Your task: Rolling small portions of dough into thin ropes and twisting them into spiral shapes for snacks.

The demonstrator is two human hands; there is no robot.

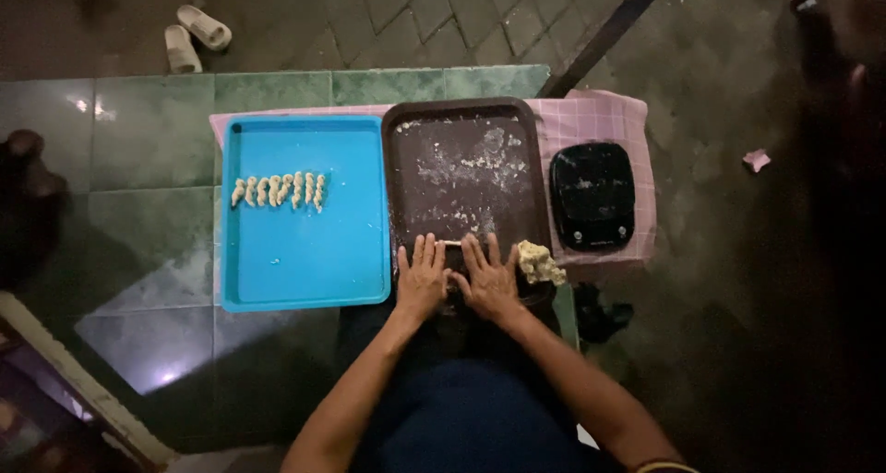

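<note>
Head view, looking straight down at a green tiled floor (148,131). A pink checked cloth (600,122) lies on the tiles and bears three things side by side.

Centre: a dark brown rectangular tray (461,127), its surface dusted with pale flour and crumbs. Both hands lie flat on its near edge, palms down, fingers spread and extended. The left hand (422,279) and the right hand (489,277) sit just beside each other. Between and under the fingertips runs a thin pale strip of dough (451,243), pressed against the tray; neither hand grips it, both rest open on top.

Just beside the right hand, at the tray's near right corner, sits an irregular lump of pale yellow dough (538,263).

Left: a bright blue rectangular plastic tray (305,261), touching the brown tray's side. On it lies a row of small twisted pale dough pieces (279,191), close together, in its upper left part.

Right: a black square kitchen scale (592,194), flecked with flour.

Beyond the tiles, on grey paving, a pair of pale sandals (194,35).
</note>
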